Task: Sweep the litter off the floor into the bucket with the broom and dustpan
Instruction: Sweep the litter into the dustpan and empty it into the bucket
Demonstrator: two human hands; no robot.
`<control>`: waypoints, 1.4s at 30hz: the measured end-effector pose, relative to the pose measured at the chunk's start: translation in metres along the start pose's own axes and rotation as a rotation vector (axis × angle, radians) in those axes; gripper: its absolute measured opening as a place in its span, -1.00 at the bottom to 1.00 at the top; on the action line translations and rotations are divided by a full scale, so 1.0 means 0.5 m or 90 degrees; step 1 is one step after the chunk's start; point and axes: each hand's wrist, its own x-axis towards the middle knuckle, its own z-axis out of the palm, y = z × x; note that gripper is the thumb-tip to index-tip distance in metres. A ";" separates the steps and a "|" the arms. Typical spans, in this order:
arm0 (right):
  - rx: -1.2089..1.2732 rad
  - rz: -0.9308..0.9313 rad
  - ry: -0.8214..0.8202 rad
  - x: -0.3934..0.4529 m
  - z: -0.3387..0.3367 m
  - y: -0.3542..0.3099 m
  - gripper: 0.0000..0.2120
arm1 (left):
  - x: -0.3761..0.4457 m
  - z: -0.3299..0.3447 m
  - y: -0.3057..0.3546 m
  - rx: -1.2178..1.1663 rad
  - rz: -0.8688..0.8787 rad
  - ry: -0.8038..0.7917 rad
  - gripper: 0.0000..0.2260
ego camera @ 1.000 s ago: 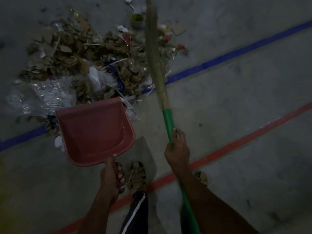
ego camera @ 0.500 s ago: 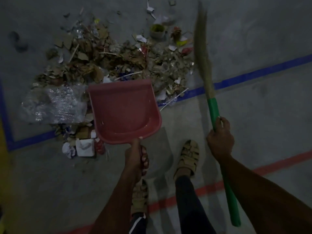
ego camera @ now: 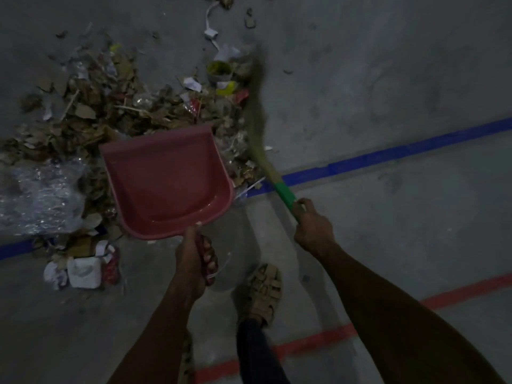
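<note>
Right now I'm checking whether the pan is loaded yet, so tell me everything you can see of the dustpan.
The dustpan is red-pink, looks like plastic, with raised side walls and a flat front lip. Its tray looks empty. The left hand grips its handle; the lip points into the litter pile.

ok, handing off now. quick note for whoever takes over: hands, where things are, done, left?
Left hand grips the dustpan handle; the pan is empty, its lip at the near edge of the litter.
Right hand grips the broom on its green handle; the bristles, blurred, are at the pile's right side.
Bucket is not in view.
Done: litter gathered in a pile across the blue line; none in the pan yet.
Left: sweep the pile into the pan, tip it into the bucket, collect the strays beyond and near the pile.
</note>
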 end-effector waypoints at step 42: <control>0.014 0.087 0.257 0.653 -0.614 0.022 -0.37 | 0.095 0.484 0.560 -0.163 0.036 -0.035 -0.52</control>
